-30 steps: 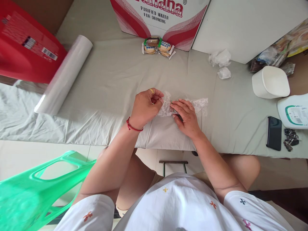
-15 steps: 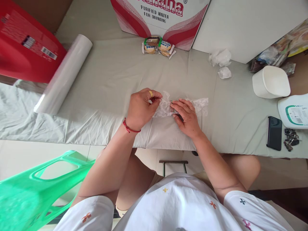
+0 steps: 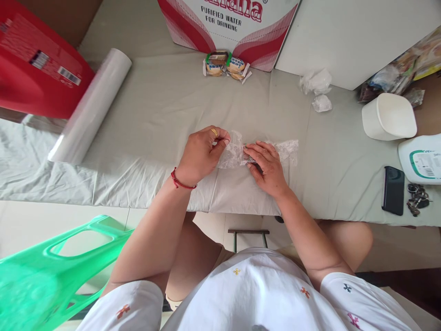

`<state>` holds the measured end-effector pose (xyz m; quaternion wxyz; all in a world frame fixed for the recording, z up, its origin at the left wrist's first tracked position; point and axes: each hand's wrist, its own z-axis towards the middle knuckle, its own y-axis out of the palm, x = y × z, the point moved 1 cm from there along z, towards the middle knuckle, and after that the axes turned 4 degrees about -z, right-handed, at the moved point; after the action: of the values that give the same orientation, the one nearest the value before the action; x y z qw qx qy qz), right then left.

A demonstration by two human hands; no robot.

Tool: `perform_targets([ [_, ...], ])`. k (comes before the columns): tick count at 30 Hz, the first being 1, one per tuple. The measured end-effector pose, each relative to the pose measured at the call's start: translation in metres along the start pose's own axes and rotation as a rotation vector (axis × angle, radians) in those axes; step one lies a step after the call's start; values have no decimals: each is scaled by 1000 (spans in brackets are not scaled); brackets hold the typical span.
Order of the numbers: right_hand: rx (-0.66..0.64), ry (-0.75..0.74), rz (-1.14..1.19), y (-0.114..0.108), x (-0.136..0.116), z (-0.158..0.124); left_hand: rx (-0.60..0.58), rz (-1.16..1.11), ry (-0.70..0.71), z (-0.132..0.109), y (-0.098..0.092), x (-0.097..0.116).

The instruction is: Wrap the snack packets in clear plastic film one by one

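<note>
The left hand (image 3: 222, 139) has edged leftward, thumb and forefinger pinching the clear film (image 3: 231, 154), so that end now lies more opened out near the front edge of the table (image 3: 155, 115). To its right, the right hand (image 3: 266, 169) rests palm down, fingers close together over a small wrapped item (image 3: 248, 158), thumb on its near side.
</note>
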<state>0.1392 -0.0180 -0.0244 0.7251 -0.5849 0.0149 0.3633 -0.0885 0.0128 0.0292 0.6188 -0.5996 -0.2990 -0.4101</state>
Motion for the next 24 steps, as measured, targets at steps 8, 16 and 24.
perform_targets([
  [8, -46, 2, -17, 0, 2, 0, -22, -268, -147, 3, -3, -2],
  [16, -53, 20, -14, -1, -1, 1, 7, -451, -198, 7, -5, -8],
  [24, -45, 19, -1, -1, 0, 1, 157, -422, -92, 11, -14, -13],
])
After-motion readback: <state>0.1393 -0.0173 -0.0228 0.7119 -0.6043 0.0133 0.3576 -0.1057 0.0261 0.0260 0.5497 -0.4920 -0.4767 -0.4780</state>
